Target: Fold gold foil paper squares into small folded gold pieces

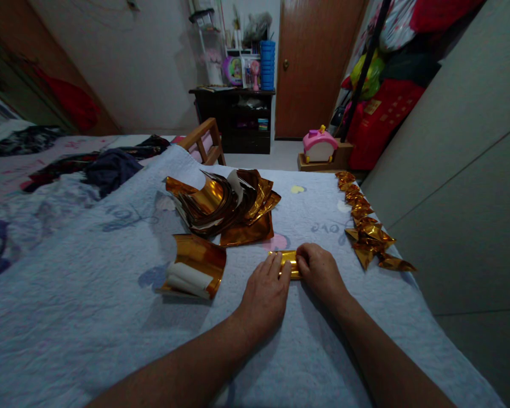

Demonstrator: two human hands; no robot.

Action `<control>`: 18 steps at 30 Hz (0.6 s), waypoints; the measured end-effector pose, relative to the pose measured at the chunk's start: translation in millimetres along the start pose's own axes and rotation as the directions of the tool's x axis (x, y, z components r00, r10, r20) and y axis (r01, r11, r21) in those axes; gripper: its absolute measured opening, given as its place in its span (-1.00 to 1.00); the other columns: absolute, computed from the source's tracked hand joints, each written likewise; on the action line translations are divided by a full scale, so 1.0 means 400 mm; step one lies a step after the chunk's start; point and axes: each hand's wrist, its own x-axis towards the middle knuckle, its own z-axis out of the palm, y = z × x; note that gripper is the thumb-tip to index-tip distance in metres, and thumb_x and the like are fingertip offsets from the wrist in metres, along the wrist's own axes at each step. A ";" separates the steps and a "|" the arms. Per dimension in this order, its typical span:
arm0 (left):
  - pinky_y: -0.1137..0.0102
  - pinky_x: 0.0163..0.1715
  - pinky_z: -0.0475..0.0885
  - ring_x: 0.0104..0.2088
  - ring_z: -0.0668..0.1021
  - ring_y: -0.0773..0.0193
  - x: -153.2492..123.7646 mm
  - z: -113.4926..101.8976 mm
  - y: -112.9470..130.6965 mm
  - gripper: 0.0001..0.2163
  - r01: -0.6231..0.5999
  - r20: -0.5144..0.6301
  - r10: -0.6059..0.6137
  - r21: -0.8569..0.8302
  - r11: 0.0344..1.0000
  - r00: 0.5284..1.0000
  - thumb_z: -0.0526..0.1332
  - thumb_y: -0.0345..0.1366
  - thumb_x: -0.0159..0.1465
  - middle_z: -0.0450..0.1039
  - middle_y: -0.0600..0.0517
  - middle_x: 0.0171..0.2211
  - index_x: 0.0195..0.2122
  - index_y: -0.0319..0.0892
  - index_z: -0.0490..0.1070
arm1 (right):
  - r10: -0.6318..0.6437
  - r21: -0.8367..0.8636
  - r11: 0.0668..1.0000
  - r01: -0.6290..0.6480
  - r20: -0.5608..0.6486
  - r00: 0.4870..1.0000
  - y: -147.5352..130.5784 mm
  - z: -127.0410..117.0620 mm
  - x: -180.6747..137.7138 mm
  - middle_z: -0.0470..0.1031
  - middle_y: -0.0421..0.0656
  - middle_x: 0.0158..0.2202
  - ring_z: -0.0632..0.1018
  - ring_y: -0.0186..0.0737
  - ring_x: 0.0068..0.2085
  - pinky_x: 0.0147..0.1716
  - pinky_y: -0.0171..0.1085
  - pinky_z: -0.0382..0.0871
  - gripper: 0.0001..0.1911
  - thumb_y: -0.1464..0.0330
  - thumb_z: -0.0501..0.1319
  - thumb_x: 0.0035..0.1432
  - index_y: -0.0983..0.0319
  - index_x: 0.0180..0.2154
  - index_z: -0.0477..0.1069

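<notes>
A small piece of folded gold foil paper point(289, 262) lies on the bed cover in front of me. My left hand point(267, 286) rests on its left part with the fingers stretched out flat. At the paper's right end, my right hand point(321, 269) has its thumb and fingers pinched on the edge. Left of my hands sits a curled gold sheet point(202, 255) with rolled white paper point(189, 279) inside it. Behind that, a thick fanned stack of gold foil sheets point(215, 201) lies curved. Folded gold pieces point(368, 235) form a row to the right.
The pale blue bed cover point(110, 317) spreads beneath everything. A white cabinet point(463, 187) stands along the bed's right side. Beyond the bed are a pink toy point(319, 146), a dark shelf unit point(233, 122) and a wooden door point(317, 73). Dark clothes point(113, 170) lie at the left.
</notes>
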 end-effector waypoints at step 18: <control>0.05 0.22 0.39 0.31 0.38 -0.06 -0.001 0.017 -0.004 -0.55 -0.001 -0.006 0.001 0.000 1.000 1.000 0.05 -0.54 0.32 0.28 -0.34 0.30 0.25 -0.33 0.28 | 0.010 -0.022 1.000 -0.010 0.005 1.000 -0.006 -0.005 0.001 0.56 -0.08 -0.30 0.52 -0.18 -0.27 -0.23 -0.29 0.26 -0.84 0.52 0.13 0.20 0.25 -0.29 0.49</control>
